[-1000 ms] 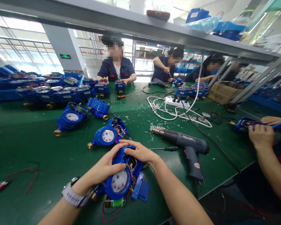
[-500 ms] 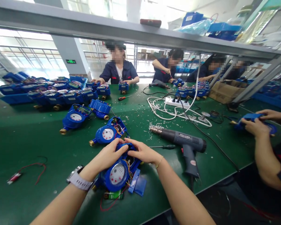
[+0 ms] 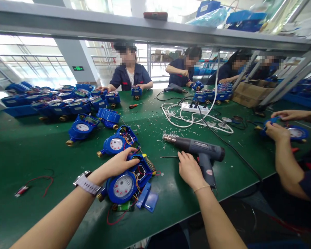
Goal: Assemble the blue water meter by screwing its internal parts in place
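Green table (image 3: 52, 148) carries meters (image 3: 123, 188) and a heat gun (image 3: 206, 148).

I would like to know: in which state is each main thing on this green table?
Nearest water meter: open, inside exposed, left hand on it.
Water meter just behind it: also open, inside exposed.
Near screwdriver: shaft showing, other end hidden by right hand.
Heat gun: lying on its side; on or off, cannot tell.
Power strip: plugs inserted.

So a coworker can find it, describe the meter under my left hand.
On the green table, find the grey heat gun. Left of it, nearest the camera, lies an opened blue meter. Unlike its neighbours, it has your left hand on it and blue pieces alongside.
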`<action>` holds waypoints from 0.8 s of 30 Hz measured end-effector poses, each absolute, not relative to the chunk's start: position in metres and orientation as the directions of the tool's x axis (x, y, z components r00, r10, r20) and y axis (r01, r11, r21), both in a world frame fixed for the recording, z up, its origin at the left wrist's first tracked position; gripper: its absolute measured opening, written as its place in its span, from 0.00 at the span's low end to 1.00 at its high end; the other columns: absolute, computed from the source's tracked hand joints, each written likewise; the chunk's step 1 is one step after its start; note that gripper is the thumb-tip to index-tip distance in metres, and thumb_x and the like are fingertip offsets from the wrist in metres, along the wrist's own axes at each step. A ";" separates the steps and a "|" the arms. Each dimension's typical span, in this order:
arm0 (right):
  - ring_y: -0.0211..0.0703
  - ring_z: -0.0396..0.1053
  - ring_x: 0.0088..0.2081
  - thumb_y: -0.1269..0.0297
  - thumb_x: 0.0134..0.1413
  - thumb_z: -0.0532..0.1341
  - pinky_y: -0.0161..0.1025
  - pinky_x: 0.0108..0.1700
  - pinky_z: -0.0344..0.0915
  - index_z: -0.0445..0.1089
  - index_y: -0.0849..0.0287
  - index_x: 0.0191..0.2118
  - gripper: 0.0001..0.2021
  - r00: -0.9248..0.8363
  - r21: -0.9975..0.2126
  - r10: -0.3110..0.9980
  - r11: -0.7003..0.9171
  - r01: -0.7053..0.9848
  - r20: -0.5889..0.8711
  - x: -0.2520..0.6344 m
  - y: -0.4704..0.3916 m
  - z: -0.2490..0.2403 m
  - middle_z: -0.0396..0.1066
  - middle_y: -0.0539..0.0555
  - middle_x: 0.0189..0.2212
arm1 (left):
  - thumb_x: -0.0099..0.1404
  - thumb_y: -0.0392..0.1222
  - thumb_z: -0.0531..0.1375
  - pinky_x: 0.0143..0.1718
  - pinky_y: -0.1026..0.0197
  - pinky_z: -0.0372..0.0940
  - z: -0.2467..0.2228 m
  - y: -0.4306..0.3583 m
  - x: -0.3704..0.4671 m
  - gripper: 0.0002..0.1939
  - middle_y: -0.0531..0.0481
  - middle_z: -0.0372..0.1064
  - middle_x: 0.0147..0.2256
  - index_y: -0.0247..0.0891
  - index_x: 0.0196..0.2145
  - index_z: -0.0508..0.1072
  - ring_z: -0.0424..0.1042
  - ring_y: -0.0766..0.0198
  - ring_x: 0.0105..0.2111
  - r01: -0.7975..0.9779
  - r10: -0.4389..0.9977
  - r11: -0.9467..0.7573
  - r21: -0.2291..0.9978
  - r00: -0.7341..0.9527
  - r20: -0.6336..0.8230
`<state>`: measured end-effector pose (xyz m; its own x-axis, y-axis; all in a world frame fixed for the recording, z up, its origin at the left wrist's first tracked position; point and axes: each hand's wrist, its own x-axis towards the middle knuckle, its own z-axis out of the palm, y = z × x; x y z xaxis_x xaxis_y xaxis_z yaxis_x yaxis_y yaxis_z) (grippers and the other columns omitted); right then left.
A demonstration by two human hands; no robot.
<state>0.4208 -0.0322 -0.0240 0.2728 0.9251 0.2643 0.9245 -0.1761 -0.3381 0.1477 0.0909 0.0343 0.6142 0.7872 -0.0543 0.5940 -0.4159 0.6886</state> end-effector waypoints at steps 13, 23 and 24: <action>0.48 0.67 0.48 0.80 0.50 0.60 0.45 0.50 0.68 0.71 0.54 0.53 0.24 -0.109 -0.439 0.906 0.300 0.847 0.409 0.350 -0.011 -0.043 0.68 0.58 0.50 | 0.59 0.58 0.56 0.60 0.51 0.57 0.029 0.079 0.149 0.39 0.40 0.62 0.59 0.33 0.62 0.58 0.63 0.47 0.58 0.527 0.757 -0.451 0.720 0.653 -0.004; 0.45 0.68 0.47 0.71 0.63 0.56 0.45 0.49 0.65 0.70 0.57 0.41 0.06 0.285 -0.575 0.526 0.543 0.612 0.801 0.383 -0.085 0.034 0.70 0.55 0.44 | 0.61 0.57 0.54 0.64 0.52 0.51 0.036 0.076 0.147 0.40 0.40 0.55 0.63 0.31 0.64 0.53 0.57 0.51 0.62 0.571 0.740 -0.499 0.652 0.672 -0.022; 0.45 0.69 0.47 0.73 0.62 0.57 0.45 0.48 0.65 0.70 0.56 0.42 0.07 0.240 -0.550 0.526 0.577 0.604 0.816 0.380 -0.093 0.041 0.70 0.55 0.45 | 0.61 0.56 0.54 0.64 0.52 0.51 0.036 0.076 0.147 0.40 0.40 0.55 0.64 0.32 0.64 0.53 0.57 0.51 0.62 0.571 0.738 -0.501 0.650 0.674 -0.023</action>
<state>0.3801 -0.0928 0.0406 0.2404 0.5261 0.8158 0.6038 0.5770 -0.5500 0.1467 0.0763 0.0364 0.6740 0.7384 -0.0228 0.5713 -0.5015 0.6497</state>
